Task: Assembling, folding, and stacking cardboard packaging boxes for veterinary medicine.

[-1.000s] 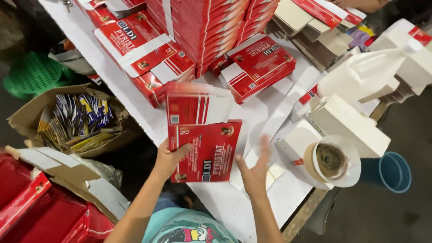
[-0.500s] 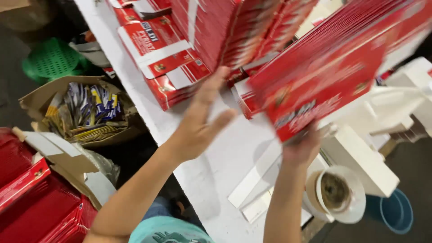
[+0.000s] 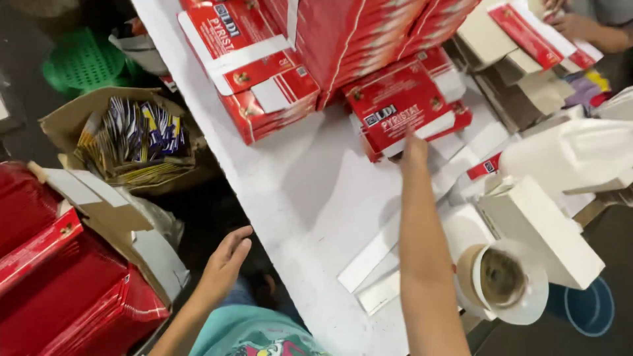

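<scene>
My right hand (image 3: 413, 146) reaches forward over the white table (image 3: 310, 198) and touches the near edge of a short stack of flat red cartons (image 3: 405, 112). My left hand (image 3: 226, 258) hangs open beside the table's left edge, holding nothing, just above my lap. Taller piles of red cartons (image 3: 369, 33) stand behind, and another flat pile of red cartons (image 3: 254, 72) lies to the left of them.
A cardboard box of dark sachets (image 3: 132, 138) sits on the floor at left, with red carton bundles (image 3: 59, 283) below it. White paper strips (image 3: 379, 254), a white box (image 3: 537, 231) and a tape roll (image 3: 501, 277) lie at right. Another person's hands (image 3: 580, 26) work at top right.
My right hand has set the red carton down on the short stack. My left hand has dropped from above the table down to the left edge near my lap.
</scene>
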